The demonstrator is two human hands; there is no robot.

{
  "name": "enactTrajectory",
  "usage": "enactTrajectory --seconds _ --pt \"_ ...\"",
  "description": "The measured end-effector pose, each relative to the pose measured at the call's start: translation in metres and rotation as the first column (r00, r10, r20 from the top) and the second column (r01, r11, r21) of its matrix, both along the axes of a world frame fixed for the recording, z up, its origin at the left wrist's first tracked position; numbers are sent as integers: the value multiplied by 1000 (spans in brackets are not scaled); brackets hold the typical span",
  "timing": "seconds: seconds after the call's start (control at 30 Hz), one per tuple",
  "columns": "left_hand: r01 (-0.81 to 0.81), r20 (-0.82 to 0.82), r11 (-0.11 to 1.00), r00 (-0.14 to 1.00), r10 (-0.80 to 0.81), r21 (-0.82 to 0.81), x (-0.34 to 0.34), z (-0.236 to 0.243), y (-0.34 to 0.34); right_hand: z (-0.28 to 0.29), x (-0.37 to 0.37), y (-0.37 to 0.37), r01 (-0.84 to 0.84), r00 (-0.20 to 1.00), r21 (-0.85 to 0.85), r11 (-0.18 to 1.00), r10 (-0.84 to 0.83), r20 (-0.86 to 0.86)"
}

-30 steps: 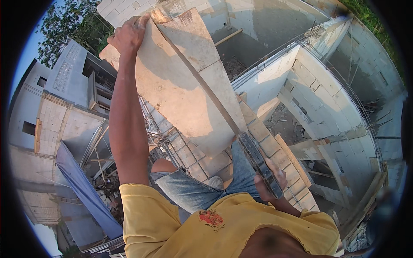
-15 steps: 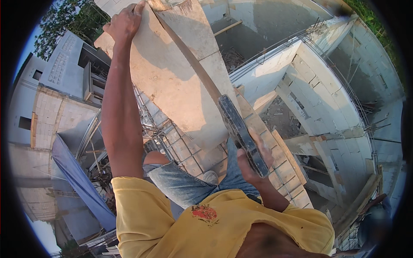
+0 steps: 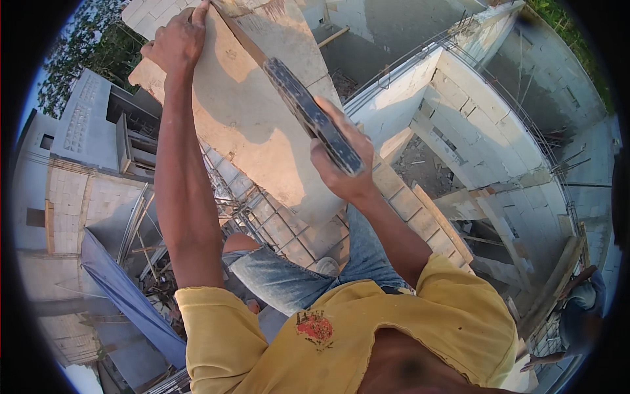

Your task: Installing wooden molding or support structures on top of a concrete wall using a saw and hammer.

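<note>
A: Head view. Left hand (image 3: 176, 41) sits at the far top edge of the big pale concrete block (image 3: 252, 115), fingers curled over the edge, clamped on it.

B: Right?

A: Right hand (image 3: 341, 157) is closed around a long dark flat tool (image 3: 314, 115) — looks like a saw blade or rasp, can't tell which. The tool lies diagonally across the block's face, touching it, running from the hand up toward the far edge.

B: Block position?

A: Tilted, resting on the block wall (image 3: 407, 197) just in front of the person's knees, in blue jeans (image 3: 289, 282). The wall runs right and away.

B: Surroundings?

A: Unfinished block-walled rooms below on the right, grey buildings left — blue tarp (image 3: 125, 295) lower left. Another person (image 3: 577, 308) at the lower right edge, blurred.
</note>
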State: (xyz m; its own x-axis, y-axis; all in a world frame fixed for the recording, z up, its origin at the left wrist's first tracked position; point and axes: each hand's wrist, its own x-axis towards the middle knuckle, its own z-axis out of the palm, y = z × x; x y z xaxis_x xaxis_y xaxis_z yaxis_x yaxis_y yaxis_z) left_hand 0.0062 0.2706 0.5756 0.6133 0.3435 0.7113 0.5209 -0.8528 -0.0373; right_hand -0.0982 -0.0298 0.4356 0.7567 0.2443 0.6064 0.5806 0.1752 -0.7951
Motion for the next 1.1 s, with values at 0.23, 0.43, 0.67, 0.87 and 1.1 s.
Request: enactTrajectory --seconds 0.23,0.43,0.67,0.87,1.1 --pt "-31 27 996 999 33 -78 -28 -2 61 -29 -40 -8 -71 997 -104 992 72 3" --pt "-3 54 999 999 5 -37 -41 -22 47 -87 -131 -120 -43 985 -250 967 83 152" --pt "16 87 1000 996 -14 -22 -25 -2 22 45 44 90 -76 994 134 988 65 87" --pt "-50 -40 994 998 46 -97 -37 1 52 -62 -66 -45 62 989 -190 980 -34 147" --pt "-25 37 999 999 24 38 -24 9 20 -40 -32 -32 38 993 -50 998 -32 118"
